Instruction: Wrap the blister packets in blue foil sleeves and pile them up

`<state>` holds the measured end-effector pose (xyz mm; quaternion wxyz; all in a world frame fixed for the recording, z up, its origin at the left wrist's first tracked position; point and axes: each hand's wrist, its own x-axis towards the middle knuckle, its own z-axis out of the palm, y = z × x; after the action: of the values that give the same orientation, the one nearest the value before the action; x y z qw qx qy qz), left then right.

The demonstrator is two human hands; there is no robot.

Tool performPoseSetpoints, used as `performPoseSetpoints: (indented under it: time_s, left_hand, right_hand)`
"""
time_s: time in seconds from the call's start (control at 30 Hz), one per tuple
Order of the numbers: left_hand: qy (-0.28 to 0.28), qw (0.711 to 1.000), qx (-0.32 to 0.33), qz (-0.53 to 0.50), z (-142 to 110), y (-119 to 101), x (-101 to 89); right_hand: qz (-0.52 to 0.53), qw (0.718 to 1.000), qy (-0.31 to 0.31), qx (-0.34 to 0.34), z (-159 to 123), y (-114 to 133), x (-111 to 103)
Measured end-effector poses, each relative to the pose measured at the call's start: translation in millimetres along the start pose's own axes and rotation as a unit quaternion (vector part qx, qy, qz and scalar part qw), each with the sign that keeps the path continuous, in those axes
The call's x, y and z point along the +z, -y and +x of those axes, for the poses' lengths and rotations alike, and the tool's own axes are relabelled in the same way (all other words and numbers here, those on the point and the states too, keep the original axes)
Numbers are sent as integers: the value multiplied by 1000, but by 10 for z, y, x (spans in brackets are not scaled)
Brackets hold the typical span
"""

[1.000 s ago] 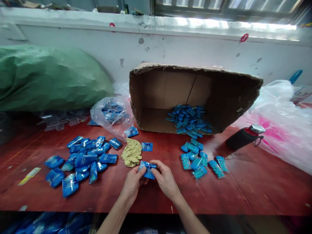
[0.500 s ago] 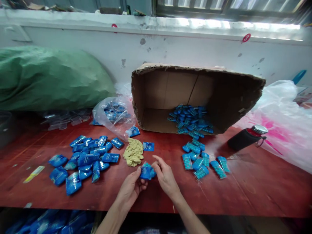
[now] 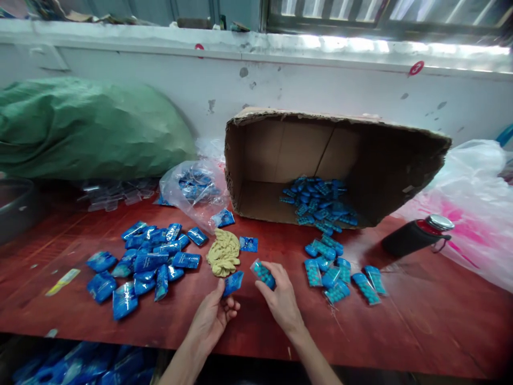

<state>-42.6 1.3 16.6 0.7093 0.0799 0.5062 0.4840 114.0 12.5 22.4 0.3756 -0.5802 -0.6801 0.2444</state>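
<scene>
Between the thumb and fingers of my left hand (image 3: 212, 316) is a blue printed sachet (image 3: 233, 283). My right hand (image 3: 281, 297) grips a small clear pack of turquoise beads (image 3: 263, 274), tilted, just to the right of the sachet and apart from it. Beyond my left hand lies a crumpled yellowish cloth (image 3: 223, 253), with a flat blue packet (image 3: 249, 244) beside it. To the left is a heap of filled blue sachets (image 3: 149, 262). Several similar bead packs (image 3: 332, 277) lie on the table to the right of my right hand.
A cardboard box (image 3: 256, 200) lies on its side at the back, bead packs inside. A dark bottle (image 3: 414, 235) stands tilted in view at right. A clear bag of blue packets (image 3: 196, 187), a green sack (image 3: 92, 128) and pink-white plastic (image 3: 476, 214) line the back.
The bead pack has come away from the blue sachet. My right hand now holds the pack to the right, while the sachet stays in my left hand. The view has shifted slightly.
</scene>
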Motion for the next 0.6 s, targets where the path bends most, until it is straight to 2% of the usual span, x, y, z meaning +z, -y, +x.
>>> performPoseSetpoints:
  time_s: [0.1,0.23,0.37,0.6]
  left_hand:
    - [6,1000,15,18,24,43,8]
    - [11,999,33,22,41,50,10]
    - [19,999,43,23,55,36,-7]
    - [31,996,67,46,70,32,3]
  right_hand:
    - [40,999,5,-33,-60,98,-113]
    - [-7,997,27,-66,-133,201,-122]
    - [-58,994,30,-83,-172,191,-130]
    - [-70,992,51,-89,-199,187,-203]
